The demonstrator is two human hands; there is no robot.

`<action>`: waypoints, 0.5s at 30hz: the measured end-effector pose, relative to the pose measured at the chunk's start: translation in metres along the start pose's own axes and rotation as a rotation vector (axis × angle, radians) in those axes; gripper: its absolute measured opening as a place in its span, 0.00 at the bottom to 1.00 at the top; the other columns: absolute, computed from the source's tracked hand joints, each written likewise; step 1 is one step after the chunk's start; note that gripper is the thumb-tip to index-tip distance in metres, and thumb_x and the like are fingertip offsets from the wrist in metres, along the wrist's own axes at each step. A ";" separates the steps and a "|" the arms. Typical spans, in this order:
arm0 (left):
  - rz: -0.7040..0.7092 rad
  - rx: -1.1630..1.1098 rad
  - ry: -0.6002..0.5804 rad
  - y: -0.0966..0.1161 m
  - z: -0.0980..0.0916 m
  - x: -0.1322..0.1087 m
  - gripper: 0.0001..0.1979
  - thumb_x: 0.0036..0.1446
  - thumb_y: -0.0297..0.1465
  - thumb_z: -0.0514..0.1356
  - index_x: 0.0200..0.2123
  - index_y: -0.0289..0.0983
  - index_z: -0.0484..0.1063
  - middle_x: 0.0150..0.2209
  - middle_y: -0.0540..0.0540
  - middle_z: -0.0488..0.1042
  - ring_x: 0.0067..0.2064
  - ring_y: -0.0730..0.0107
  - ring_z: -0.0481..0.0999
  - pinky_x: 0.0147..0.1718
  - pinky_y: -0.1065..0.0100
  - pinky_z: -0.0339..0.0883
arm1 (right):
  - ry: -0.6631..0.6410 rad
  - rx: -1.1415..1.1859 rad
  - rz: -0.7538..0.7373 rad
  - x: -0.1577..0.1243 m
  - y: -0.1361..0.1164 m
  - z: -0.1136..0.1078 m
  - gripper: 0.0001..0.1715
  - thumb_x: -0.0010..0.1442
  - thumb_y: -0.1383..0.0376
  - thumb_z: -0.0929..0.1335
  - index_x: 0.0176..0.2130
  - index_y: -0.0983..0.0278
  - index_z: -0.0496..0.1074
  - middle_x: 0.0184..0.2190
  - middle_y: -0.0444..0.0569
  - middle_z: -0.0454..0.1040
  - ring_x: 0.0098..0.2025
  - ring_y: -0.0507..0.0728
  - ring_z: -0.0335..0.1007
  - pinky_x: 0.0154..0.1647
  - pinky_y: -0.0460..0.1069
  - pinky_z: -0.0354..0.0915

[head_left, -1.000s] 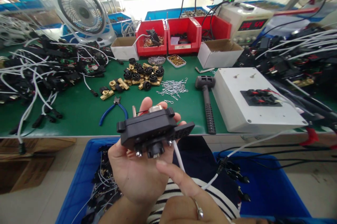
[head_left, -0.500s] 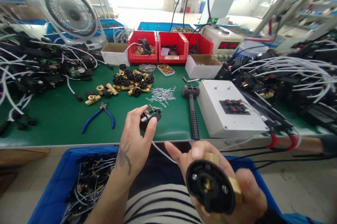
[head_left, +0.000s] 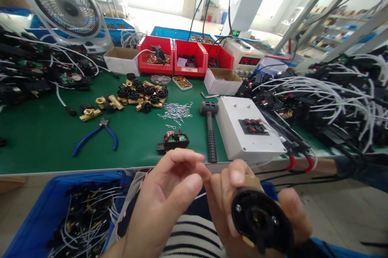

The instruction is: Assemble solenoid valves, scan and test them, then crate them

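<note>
My right hand is wrapped round a brass valve body with a black round flange, its screwed face turned towards me. My left hand is beside it, fingers curved and thumb apart, with nothing visible in it; its fingertips meet the fingers of my right hand. Just beyond my left hand, a small black housing with a green circuit board lies on the bench near the front edge. Behind it lies a loose pile of metal spring clips.
Blue-handled pliers and several brass valve fittings lie left on the green bench. A mallet and a grey test box are right. Wired housings crowd both sides. A blue bin stands below. Another person's arm shows at right.
My left hand has let go of the black housing, leaving it on the bench, and has come back to my right hand. The valve body has shifted slightly right in view.
</note>
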State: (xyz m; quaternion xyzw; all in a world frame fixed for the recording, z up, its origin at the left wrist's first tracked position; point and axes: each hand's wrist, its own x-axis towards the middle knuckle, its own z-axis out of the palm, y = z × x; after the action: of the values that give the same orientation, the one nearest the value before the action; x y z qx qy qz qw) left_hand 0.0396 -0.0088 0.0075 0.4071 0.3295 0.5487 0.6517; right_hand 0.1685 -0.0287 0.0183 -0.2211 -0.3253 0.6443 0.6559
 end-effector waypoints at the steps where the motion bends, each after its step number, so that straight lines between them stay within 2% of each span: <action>1: -0.041 -0.058 0.000 0.000 0.003 0.000 0.06 0.57 0.36 0.68 0.39 0.45 0.79 0.35 0.50 0.74 0.38 0.73 0.75 0.39 0.78 0.71 | -0.018 -0.020 0.019 -0.001 -0.002 -0.001 0.22 0.59 0.44 0.69 0.36 0.59 0.78 0.16 0.40 0.63 0.19 0.52 0.58 0.38 0.49 0.74; 3: -0.068 -0.133 0.013 0.000 0.006 0.002 0.04 0.55 0.34 0.69 0.35 0.43 0.79 0.35 0.51 0.72 0.36 0.75 0.75 0.37 0.78 0.71 | -0.038 -0.059 0.064 -0.004 -0.006 -0.004 0.20 0.56 0.45 0.73 0.35 0.58 0.78 0.17 0.41 0.65 0.19 0.52 0.58 0.29 0.48 0.70; 5: -0.075 -0.173 0.022 0.001 0.009 0.003 0.03 0.54 0.32 0.68 0.32 0.41 0.79 0.35 0.51 0.71 0.34 0.76 0.75 0.36 0.78 0.71 | -0.040 -0.093 0.083 -0.007 -0.009 -0.006 0.19 0.54 0.46 0.75 0.35 0.58 0.78 0.18 0.41 0.66 0.19 0.52 0.58 0.26 0.47 0.68; 11: -0.099 -0.274 -0.030 0.002 0.011 0.001 0.02 0.55 0.31 0.68 0.34 0.42 0.79 0.36 0.52 0.69 0.34 0.79 0.75 0.37 0.78 0.70 | 0.017 -0.196 -0.017 -0.014 -0.004 -0.004 0.19 0.53 0.45 0.75 0.36 0.56 0.79 0.18 0.42 0.69 0.18 0.55 0.61 0.39 0.55 0.74; 15: -0.101 -0.320 -0.030 -0.001 0.014 0.000 0.02 0.57 0.32 0.68 0.35 0.41 0.79 0.37 0.52 0.70 0.34 0.79 0.75 0.37 0.77 0.69 | 0.047 -0.209 -0.052 -0.015 -0.002 0.002 0.20 0.52 0.44 0.75 0.34 0.57 0.79 0.17 0.42 0.67 0.18 0.54 0.60 0.37 0.54 0.74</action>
State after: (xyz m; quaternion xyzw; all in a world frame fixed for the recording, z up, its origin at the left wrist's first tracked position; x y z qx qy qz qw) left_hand 0.0521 -0.0114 0.0125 0.2890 0.2481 0.5544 0.7400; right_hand 0.1686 -0.0438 0.0189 -0.2951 -0.3809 0.5839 0.6533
